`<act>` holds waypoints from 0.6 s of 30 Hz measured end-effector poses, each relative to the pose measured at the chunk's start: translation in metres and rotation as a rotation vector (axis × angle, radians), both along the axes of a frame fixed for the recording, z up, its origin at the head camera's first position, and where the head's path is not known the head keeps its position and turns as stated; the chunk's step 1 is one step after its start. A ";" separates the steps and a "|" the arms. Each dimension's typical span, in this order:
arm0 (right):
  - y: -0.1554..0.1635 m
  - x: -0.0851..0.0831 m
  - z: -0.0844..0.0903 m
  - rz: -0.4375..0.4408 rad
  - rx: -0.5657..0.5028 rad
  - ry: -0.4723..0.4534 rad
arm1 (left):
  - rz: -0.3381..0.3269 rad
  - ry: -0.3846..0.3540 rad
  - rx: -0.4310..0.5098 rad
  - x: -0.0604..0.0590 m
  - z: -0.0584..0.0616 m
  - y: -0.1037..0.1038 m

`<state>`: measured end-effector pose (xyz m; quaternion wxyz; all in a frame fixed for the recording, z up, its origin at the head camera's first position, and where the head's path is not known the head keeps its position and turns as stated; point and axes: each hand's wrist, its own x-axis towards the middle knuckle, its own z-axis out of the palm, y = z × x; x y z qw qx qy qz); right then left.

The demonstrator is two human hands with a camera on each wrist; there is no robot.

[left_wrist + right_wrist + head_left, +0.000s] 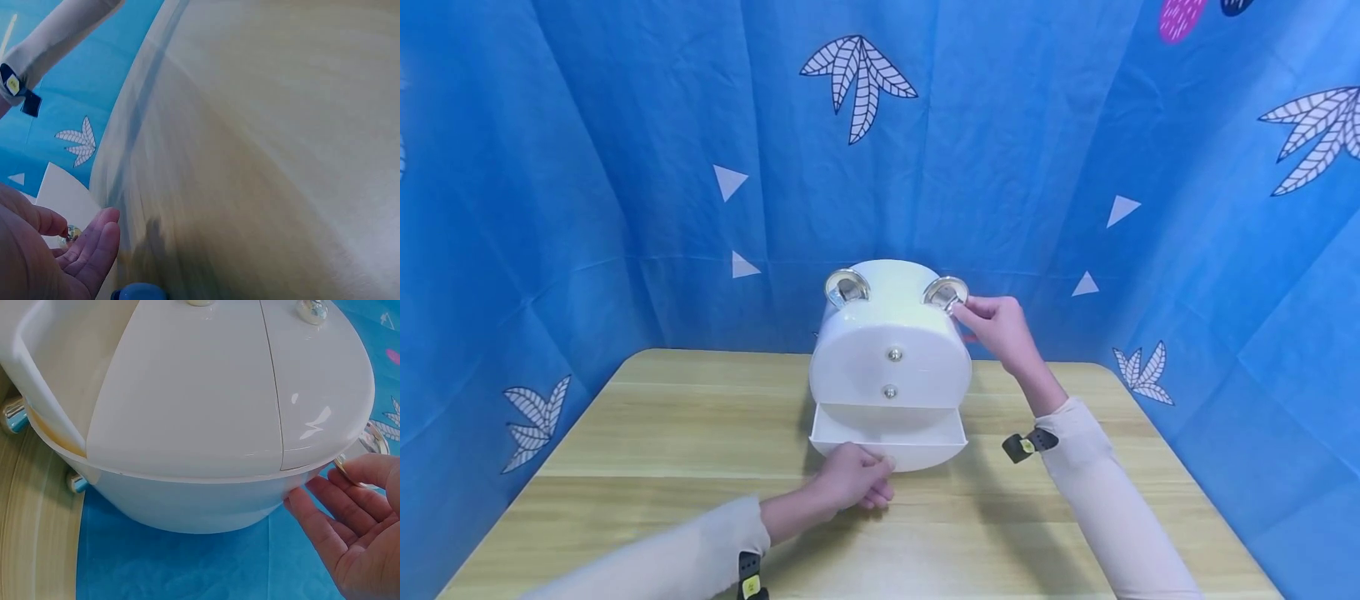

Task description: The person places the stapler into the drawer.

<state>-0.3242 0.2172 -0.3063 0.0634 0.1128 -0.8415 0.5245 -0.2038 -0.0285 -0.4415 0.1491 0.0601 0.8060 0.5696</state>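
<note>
A glossy white rounded storage box (850, 367) stands on the table, with two shiny metallic ear-like pieces on top. Its bottom drawer (925, 457) is pulled out, and the inside shows as bare white. My left hand (850, 479) is at the drawer front and pinches its small round knob (74, 233) between thumb and fingers. At the box's upper right, my right hand (1000, 329) holds the right ear piece (946, 290) by its edge. In the right wrist view, the thumb lies against that ear while a fingertip touches the box's side.
Two upper drawers with round knobs (894, 355) are closed. The left ear piece (847, 287) stands untouched. Under the box show shiny short feet (77, 482). A wooden table (700, 417) carries the box, and a blue patterned curtain (662, 167) surrounds it on three sides.
</note>
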 end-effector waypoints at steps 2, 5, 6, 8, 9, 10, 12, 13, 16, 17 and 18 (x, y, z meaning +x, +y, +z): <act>0.000 0.000 0.000 -0.001 0.000 0.000 | -0.014 -0.001 -0.006 0.005 0.002 -0.001; 0.001 0.001 0.001 -0.006 0.010 -0.001 | -0.035 0.004 -0.007 0.012 0.003 -0.002; 0.001 0.002 0.001 -0.006 0.009 -0.002 | -0.047 0.008 -0.006 0.014 0.003 -0.003; 0.001 0.002 0.001 -0.005 0.010 -0.003 | -0.064 0.010 0.000 0.018 0.003 -0.004; 0.001 0.002 0.001 -0.005 0.007 -0.004 | -0.072 0.013 0.005 0.020 0.002 -0.004; 0.001 0.002 0.001 -0.003 0.004 -0.002 | -0.079 0.016 0.009 0.021 0.002 -0.005; 0.001 0.002 0.001 -0.001 -0.002 -0.001 | -0.082 0.020 0.013 0.023 0.001 -0.006; 0.001 0.002 0.001 -0.001 -0.003 0.000 | -0.079 0.024 0.013 0.023 0.001 -0.006; 0.000 0.001 0.000 -0.006 0.002 0.003 | -0.081 0.046 0.018 0.023 -0.002 -0.009; 0.000 0.001 0.000 -0.007 0.003 0.002 | -0.084 0.055 0.018 0.023 -0.003 -0.010; -0.001 0.001 0.000 -0.006 0.006 0.002 | -0.094 0.074 0.011 0.023 -0.004 -0.011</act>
